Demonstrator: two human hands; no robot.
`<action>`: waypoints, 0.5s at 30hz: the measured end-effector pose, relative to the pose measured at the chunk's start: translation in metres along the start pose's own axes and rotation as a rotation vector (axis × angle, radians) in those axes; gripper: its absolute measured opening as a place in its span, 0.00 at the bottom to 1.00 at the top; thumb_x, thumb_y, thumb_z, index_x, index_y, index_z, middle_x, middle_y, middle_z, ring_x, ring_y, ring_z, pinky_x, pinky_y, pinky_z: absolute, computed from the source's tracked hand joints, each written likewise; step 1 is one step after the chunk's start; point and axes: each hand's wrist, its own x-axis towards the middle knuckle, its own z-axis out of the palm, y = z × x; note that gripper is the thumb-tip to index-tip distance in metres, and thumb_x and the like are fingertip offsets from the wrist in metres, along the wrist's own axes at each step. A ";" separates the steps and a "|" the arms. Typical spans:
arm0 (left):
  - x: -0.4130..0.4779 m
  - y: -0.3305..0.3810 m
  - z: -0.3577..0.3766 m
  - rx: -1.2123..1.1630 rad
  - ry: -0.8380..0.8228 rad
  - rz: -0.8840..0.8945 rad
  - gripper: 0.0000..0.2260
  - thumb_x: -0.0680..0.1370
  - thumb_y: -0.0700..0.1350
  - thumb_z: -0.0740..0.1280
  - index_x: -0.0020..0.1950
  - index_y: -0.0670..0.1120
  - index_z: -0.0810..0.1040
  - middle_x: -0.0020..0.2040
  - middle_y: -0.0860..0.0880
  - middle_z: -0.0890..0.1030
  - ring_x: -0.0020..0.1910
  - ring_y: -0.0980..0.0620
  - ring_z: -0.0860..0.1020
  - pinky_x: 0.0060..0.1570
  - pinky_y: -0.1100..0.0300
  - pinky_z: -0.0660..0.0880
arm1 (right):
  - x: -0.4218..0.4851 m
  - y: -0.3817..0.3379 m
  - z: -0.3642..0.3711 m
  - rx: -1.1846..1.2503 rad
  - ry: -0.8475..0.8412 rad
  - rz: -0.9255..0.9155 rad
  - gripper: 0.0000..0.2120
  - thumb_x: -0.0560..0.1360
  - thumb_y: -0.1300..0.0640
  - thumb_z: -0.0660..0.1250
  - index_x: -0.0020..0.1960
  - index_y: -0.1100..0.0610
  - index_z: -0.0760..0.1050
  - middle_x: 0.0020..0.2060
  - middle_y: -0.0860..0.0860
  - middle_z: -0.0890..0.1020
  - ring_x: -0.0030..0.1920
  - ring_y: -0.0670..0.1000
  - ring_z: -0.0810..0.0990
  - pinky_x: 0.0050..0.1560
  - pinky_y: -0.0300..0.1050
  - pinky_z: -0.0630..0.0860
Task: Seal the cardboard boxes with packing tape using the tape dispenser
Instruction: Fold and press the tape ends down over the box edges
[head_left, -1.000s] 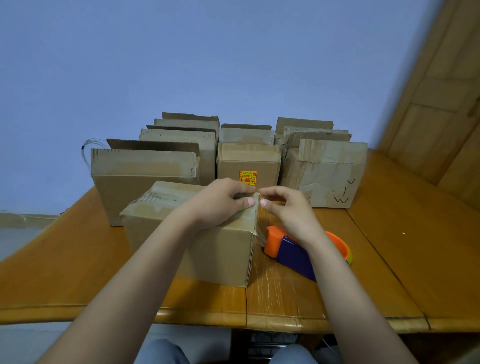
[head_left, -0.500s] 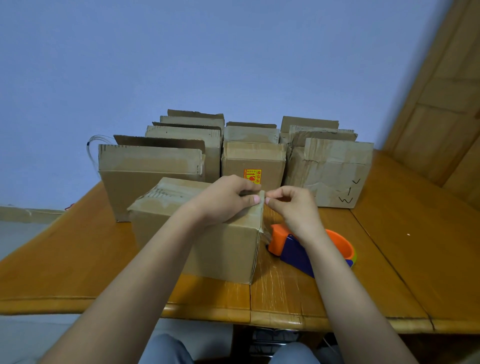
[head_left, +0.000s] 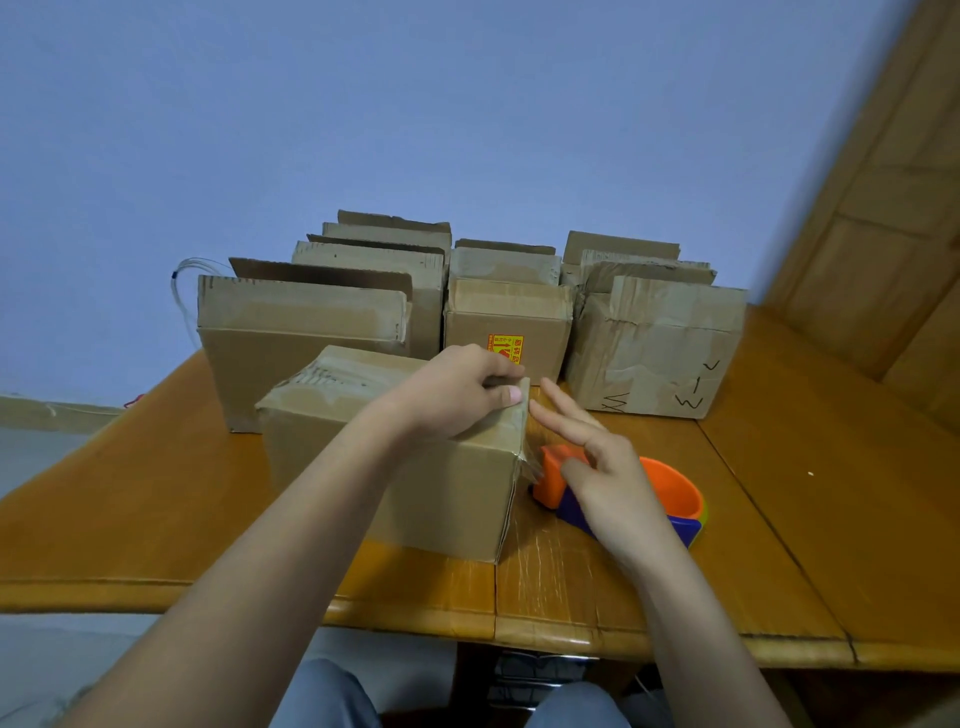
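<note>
A closed cardboard box (head_left: 363, 467) stands near the table's front edge, with clear tape across its top and down its right corner. My left hand (head_left: 457, 395) lies on the box's top right corner, thumb pressing the edge and fingers curled over it. My right hand (head_left: 597, 467) hovers just right of that corner with fingers extended and spread, holding nothing. Beneath it on the table sits the orange and blue tape dispenser (head_left: 670, 499), partly hidden by the hand.
Several more cardboard boxes stand in rows behind, among them one with a yellow-red sticker (head_left: 506, 322) and one with black marks (head_left: 660, 353). The wooden table (head_left: 831, 519) stretches right. A wooden door (head_left: 883, 208) is at right; a blue wall lies behind.
My right hand has let go of the tape at the box's corner, opened its fingers and moved down toward the dispenser. My left hand stays on the corner.
</note>
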 end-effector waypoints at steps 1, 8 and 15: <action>0.000 0.000 0.000 0.001 -0.002 -0.003 0.19 0.82 0.48 0.61 0.73 0.46 0.69 0.71 0.47 0.72 0.70 0.50 0.68 0.64 0.63 0.62 | -0.007 -0.003 0.001 0.023 0.066 -0.019 0.29 0.76 0.74 0.55 0.64 0.45 0.74 0.67 0.33 0.68 0.68 0.31 0.61 0.59 0.19 0.59; -0.002 0.001 0.000 -0.002 0.004 -0.013 0.19 0.82 0.48 0.61 0.72 0.47 0.70 0.70 0.47 0.72 0.70 0.50 0.69 0.65 0.60 0.63 | -0.039 -0.009 0.024 -0.005 0.272 -0.085 0.18 0.76 0.56 0.63 0.63 0.41 0.71 0.60 0.32 0.72 0.62 0.30 0.67 0.58 0.22 0.65; -0.002 0.001 0.000 -0.003 0.006 -0.009 0.19 0.82 0.48 0.61 0.73 0.47 0.69 0.71 0.48 0.72 0.70 0.50 0.69 0.66 0.59 0.64 | -0.042 -0.005 0.040 -0.100 0.330 -0.065 0.15 0.73 0.57 0.70 0.54 0.39 0.74 0.55 0.32 0.75 0.60 0.34 0.71 0.57 0.27 0.68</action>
